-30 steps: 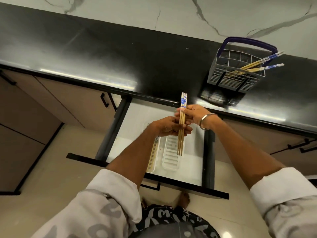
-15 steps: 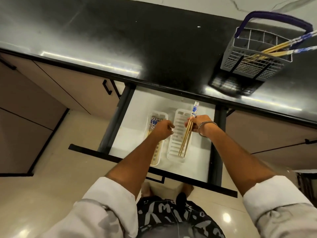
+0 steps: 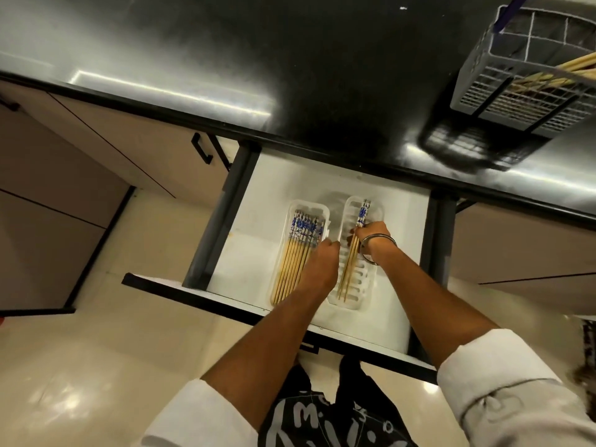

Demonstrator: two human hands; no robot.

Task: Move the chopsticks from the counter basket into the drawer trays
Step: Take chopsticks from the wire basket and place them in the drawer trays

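wooden chopsticks [image 3: 351, 253] in right hand's [image 3: 371, 235] curled fingers over right tray [image 3: 371, 285]; left hand [image 3: 321, 264] perhaps loosely curled

Chopsticks [image 3: 298, 253]: tan shafts, blue-and-white patterned tops. Trays [image 3: 361, 279]: translucent white. Drawer [image 3: 258, 221]: white inside, black frame. Desk [image 3: 290, 75]: glossy black. Basket [image 3: 516, 88]: grey mesh, purple handle. Sleeves [image 3: 503, 375]: white. Floor [image 3: 80, 366]: cream. Bangle [image 3: 377, 238]: silver.

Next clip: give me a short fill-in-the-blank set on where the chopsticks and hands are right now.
1. The right hand grips chopsticks over the ____ tray.
2. The left tray already holds a row of ____.
3. More chopsticks remain in the grey ____ on the counter.

Missing words: right; chopsticks; basket
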